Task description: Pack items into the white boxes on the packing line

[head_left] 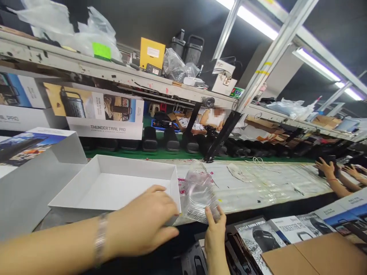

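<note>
At the bench's near edge, the left hand [143, 225] lies curled over the front right corner of the open white box [114, 187], fingers bent against its wall, holding nothing else. Just right of the box, the right hand [215, 229] pinches the lower edge of a clear plastic bag [199, 191] lying crumpled on the bench. Held only by its edge, the slippery bag could slide free or snag on the box corner.
</note>
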Tool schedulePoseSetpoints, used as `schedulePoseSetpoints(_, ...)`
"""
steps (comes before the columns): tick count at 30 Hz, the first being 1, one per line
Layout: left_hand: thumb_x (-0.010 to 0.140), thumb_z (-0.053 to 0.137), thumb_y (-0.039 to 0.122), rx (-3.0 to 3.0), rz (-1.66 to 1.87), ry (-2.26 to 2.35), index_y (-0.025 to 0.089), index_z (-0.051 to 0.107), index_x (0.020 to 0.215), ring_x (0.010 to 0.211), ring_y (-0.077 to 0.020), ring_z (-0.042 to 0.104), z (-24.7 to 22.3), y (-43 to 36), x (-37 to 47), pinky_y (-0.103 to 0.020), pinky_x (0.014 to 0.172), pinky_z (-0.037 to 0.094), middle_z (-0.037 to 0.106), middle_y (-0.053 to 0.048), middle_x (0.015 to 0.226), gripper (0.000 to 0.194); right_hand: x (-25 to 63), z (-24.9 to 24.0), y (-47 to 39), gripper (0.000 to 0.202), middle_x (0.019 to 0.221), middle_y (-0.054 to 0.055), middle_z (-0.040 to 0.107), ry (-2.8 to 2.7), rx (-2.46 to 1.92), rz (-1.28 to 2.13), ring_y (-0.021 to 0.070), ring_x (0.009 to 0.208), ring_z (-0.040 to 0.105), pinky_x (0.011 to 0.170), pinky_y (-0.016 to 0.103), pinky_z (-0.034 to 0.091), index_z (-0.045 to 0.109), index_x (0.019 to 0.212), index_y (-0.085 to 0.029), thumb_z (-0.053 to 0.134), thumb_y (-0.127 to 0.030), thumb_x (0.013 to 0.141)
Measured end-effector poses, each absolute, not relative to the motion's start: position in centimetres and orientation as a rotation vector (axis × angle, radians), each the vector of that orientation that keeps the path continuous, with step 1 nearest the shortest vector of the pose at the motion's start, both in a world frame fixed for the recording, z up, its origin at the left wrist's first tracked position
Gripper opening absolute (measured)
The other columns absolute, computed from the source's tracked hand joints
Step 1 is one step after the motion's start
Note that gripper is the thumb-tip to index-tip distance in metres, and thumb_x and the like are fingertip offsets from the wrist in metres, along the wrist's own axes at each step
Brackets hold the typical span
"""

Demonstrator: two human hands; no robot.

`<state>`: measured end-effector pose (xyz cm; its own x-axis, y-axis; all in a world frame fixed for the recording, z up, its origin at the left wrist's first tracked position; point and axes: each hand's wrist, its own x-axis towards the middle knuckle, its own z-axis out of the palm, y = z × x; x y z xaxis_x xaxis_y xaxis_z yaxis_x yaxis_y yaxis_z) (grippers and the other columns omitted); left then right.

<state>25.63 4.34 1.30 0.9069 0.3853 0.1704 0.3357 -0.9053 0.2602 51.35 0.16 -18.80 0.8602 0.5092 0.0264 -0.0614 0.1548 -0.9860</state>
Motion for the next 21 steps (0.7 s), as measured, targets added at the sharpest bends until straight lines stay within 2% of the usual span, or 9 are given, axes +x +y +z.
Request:
schedulePoseSetpoints(5, 0.085, 0.059, 0.042, 3.055, -0.022, 0.499, 0.014, 0.072, 0.09, 0.094, -0.0253, 0.066, -2.1, 7.2, 38.2, -0.042, 0.106, 0.034, 0.073, -0.012, 0.09, 0.031, 50.8, -19.8, 0.2, 0.088, 0.136, 0.018, 0.046, -0.454, -1.337, 0.463, 0.0299, 0.127, 0.043, 0.11, 0.048, 0.029, 0.036, 0.133, -0.018, 0.072, -0.06, 0.064)
schedulePoseSetpoints(7, 0.085, 0.059, 0.036, 3.063, -0.177, 0.558, 0.014, 0.072, 0.086, 0.093, -0.0259, 0.067, -3.2, 8.2, 40.3, -0.043, 0.104, 0.035, 0.073, -0.012, 0.088, 0.026, 50.9, -20.0, 0.0, 0.085, 0.137, 0.017, 0.045, -0.475, -1.328, 0.484, 0.0286, 0.127, 0.043, 0.11, 0.047, 0.029, 0.035, 0.132, -0.018, 0.071, -0.058, 0.066)
schedulePoseSetpoints(10, 0.084, 0.054, 0.023, 3.049, -0.308, 0.551, 0.014, 0.073, 0.077, 0.086, -0.0279, 0.069, -4.0, 8.7, 41.5, -0.044, 0.092, 0.044, 0.073, -0.013, 0.08, 0.021, 50.7, -20.0, -0.3, 0.08, 0.135, 0.017, 0.047, -0.524, -1.332, 0.498, 0.027, 0.124, 0.045, 0.109, 0.044, 0.03, 0.034, 0.13, -0.017, 0.07, -0.055, 0.069)
schedulePoseSetpoints(13, 0.081, 0.05, 0.014, 3.126, -0.316, 0.46, 0.012, 0.073, 0.075, 0.081, -0.0305, 0.069, -4.6, 8.5, 41.8, -0.046, 0.087, 0.046, 0.072, -0.016, 0.078, 0.023, 50.5, -19.5, -0.4, 0.08, 0.131, 0.015, 0.05, -0.539, -1.307, 0.541, 0.0261, 0.12, 0.049, 0.107, 0.042, 0.033, 0.034, 0.131, -0.017, 0.073, -0.048, 0.068)
schedulePoseSetpoints(16, 0.075, 0.052, 0.007, 3.23, -0.237, 0.452, 0.01, 0.072, 0.078, 0.082, -0.0308, 0.069, -5.4, 8.0, 41.9, -0.043, 0.087, 0.047, 0.072, -0.018, 0.078, 0.021, 50.6, -19.0, -0.1, 0.081, 0.125, 0.011, 0.056, -0.476, -1.218, 0.607, 0.0261, 0.113, 0.054, 0.102, 0.041, 0.038, 0.035, 0.128, -0.019, 0.077, -0.035, 0.061)
schedulePoseSetpoints(21, 0.069, 0.044, -0.002, 3.206, -0.052, 0.433, 0.012, 0.065, 0.076, 0.075, -0.024, 0.066, -4.0, 8.4, 41.8, -0.038, 0.091, 0.044, 0.07, -0.011, 0.072, 0.026, 50.6, -19.0, 0.4, 0.083, 0.12, 0.008, 0.059, -0.387, -1.228, 0.612, 0.0268, 0.109, 0.055, 0.099, 0.045, 0.041, 0.037, 0.126, -0.022, 0.078, -0.028, 0.054)
